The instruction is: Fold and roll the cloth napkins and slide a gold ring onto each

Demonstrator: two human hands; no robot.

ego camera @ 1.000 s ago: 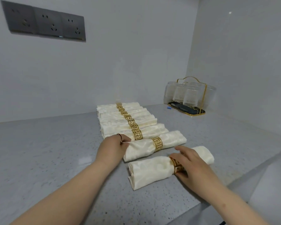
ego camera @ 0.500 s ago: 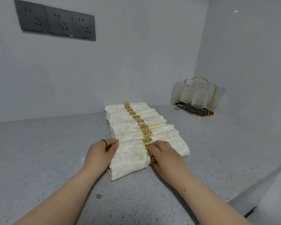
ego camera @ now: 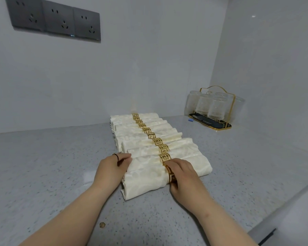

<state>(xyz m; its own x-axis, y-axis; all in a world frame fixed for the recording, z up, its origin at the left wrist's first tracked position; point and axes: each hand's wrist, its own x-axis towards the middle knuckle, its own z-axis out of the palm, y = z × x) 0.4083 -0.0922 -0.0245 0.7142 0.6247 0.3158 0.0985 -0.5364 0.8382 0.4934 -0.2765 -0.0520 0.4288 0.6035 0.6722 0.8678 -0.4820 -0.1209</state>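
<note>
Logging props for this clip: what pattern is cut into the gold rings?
An angular Greek-key (meander) openwork, clearest in the head view on the gold ring beside the right hand.

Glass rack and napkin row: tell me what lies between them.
Head view: only bare countertop lies between the napkin row and glass rack; a small blue item sits beside the rack.

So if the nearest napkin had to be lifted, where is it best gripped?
Probably at the gold ring, pinched from above across the nearest napkin. The ring cinches the roll at its middle, so the loose, flared ends should hang evenly. The near side is open; the next napkin touches the far side.
</note>
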